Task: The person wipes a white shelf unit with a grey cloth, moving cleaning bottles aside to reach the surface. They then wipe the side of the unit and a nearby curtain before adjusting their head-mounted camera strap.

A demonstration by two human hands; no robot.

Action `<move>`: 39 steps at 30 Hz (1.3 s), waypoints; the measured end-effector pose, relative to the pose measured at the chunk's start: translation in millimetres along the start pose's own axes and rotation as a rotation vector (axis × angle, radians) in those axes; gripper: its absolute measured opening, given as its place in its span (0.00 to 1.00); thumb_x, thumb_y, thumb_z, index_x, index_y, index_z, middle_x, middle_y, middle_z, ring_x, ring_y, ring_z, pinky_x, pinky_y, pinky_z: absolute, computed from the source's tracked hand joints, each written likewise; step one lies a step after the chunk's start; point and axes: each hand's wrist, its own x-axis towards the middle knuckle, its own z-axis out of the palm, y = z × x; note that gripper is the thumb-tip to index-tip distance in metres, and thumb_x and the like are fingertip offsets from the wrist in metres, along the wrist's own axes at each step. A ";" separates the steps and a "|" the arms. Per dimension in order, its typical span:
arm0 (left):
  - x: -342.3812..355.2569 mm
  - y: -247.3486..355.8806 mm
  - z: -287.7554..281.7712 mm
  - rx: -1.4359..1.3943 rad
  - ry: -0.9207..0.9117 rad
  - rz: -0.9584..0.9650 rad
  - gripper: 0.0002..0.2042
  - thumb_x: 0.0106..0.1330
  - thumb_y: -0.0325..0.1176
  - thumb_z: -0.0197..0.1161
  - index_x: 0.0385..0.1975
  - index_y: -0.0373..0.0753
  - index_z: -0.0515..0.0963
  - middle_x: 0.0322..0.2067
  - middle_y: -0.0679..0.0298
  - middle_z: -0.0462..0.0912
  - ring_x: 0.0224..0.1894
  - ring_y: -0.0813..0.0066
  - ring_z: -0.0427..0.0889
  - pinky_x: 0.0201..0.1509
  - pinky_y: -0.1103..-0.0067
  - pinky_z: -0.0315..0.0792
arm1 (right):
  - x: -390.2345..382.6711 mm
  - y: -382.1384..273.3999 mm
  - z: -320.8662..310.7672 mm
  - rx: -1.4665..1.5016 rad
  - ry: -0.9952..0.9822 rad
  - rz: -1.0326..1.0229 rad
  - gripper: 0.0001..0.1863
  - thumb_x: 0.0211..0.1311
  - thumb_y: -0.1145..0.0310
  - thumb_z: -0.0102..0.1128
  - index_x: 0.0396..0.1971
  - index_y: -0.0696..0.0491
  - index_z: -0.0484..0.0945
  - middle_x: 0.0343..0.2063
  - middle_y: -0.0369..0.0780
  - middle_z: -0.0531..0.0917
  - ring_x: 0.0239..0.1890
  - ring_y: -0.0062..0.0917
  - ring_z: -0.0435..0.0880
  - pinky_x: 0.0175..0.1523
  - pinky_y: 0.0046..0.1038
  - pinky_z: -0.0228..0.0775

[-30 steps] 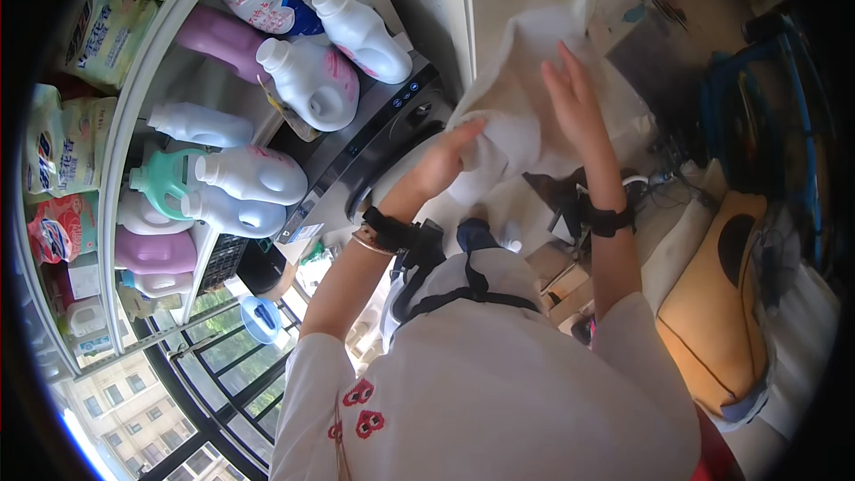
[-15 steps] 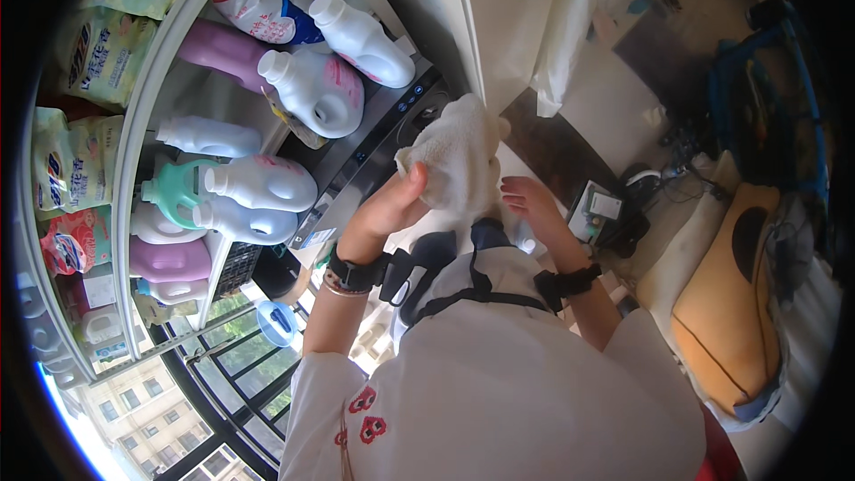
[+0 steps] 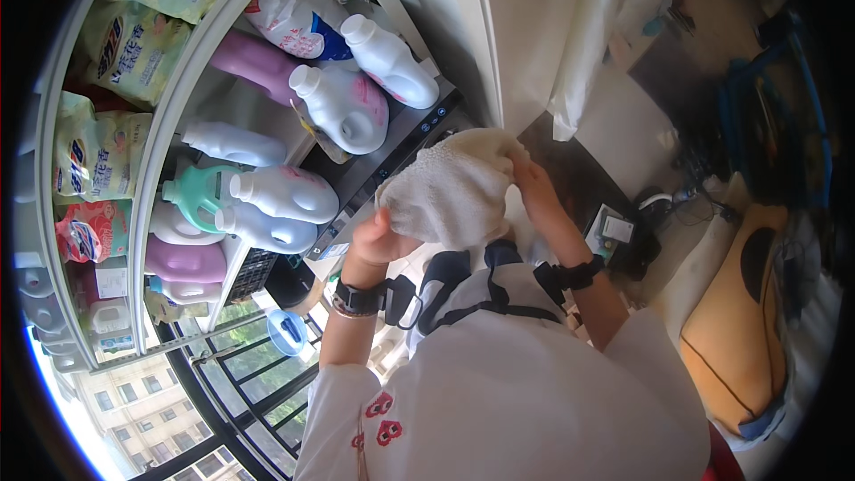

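Now towel (image 3: pixel 450 191) bunched between both hands, long axis left-right

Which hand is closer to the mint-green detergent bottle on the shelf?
Left. The left hand grips the white towel on its side toward the green bottle; the right hand holds the towel's far side.

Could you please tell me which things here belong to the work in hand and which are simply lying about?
In hand:
white towel, gripped by the left hand and right hand
washing machine beneath it

Lying about:
detergent bottles on the shelf
detergent bags
orange cushion
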 end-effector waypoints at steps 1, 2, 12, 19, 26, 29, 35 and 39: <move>-2.9 5.9 2.2 0.049 -0.006 0.006 0.35 0.61 0.47 0.62 0.64 0.34 0.58 0.61 0.56 0.66 0.63 0.60 0.65 0.66 0.60 0.58 | 5.1 -0.8 -12.2 -0.167 0.053 -0.028 0.27 0.66 0.45 0.51 0.27 0.57 0.80 0.22 0.29 0.75 0.28 0.12 0.71 0.31 0.18 0.60; -6.7 12.3 3.5 0.097 -0.011 0.011 0.33 0.62 0.43 0.62 0.63 0.34 0.59 0.60 0.56 0.68 0.62 0.60 0.67 0.66 0.60 0.58 | 9.5 -4.5 -25.1 -0.244 0.122 -0.063 0.27 0.65 0.44 0.52 0.24 0.56 0.79 0.20 0.29 0.74 0.25 0.12 0.70 0.28 0.19 0.58; -63.3 66.1 -33.8 0.926 0.650 -0.379 0.14 0.65 0.39 0.62 0.39 0.34 0.80 0.30 0.70 0.79 0.31 0.86 0.73 0.33 0.88 0.64 | 4.7 -128.6 -65.7 0.191 -0.269 0.065 0.14 0.64 0.66 0.57 0.43 0.62 0.74 0.37 0.38 0.80 0.39 0.20 0.79 0.44 0.22 0.70; -63.1 52.4 -35.5 0.833 0.916 -0.062 0.17 0.66 0.44 0.61 0.36 0.32 0.82 0.26 0.71 0.79 0.29 0.86 0.73 0.37 0.86 0.68 | 2.0 -127.2 -85.3 -0.472 -0.097 -0.065 0.14 0.60 0.73 0.60 0.46 0.57 0.75 0.25 0.33 0.80 0.26 0.14 0.75 0.32 0.18 0.67; -58.2 62.9 3.2 0.667 0.873 0.314 0.16 0.71 0.42 0.53 0.35 0.33 0.79 0.34 0.63 0.82 0.36 0.79 0.79 0.46 0.79 0.71 | 8.1 -173.1 -55.6 -0.377 -0.061 -0.260 0.17 0.63 0.73 0.57 0.52 0.56 0.74 0.32 0.34 0.81 0.33 0.14 0.77 0.40 0.17 0.69; -57.0 76.2 29.6 0.612 0.666 0.400 0.13 0.72 0.35 0.50 0.42 0.32 0.77 0.41 0.63 0.81 0.42 0.77 0.79 0.49 0.78 0.71 | 8.5 -182.8 -38.6 -0.178 -0.068 -0.420 0.26 0.62 0.75 0.58 0.61 0.54 0.66 0.38 0.35 0.81 0.38 0.14 0.78 0.45 0.17 0.69; -88.0 54.3 -26.5 1.054 0.854 -0.061 0.11 0.69 0.33 0.56 0.43 0.32 0.77 0.34 0.68 0.80 0.37 0.82 0.76 0.44 0.83 0.70 | 20.3 -117.3 -44.0 -0.309 -0.079 -0.248 0.26 0.60 0.75 0.60 0.60 0.56 0.67 0.30 0.34 0.81 0.36 0.11 0.75 0.41 0.16 0.67; -100.9 40.8 -38.0 0.899 0.966 0.008 0.10 0.67 0.32 0.59 0.42 0.33 0.77 0.34 0.67 0.80 0.36 0.82 0.75 0.43 0.84 0.68 | 23.0 -105.3 -59.8 -0.361 -0.056 -0.170 0.18 0.60 0.74 0.60 0.51 0.58 0.76 0.29 0.33 0.80 0.33 0.11 0.75 0.41 0.15 0.67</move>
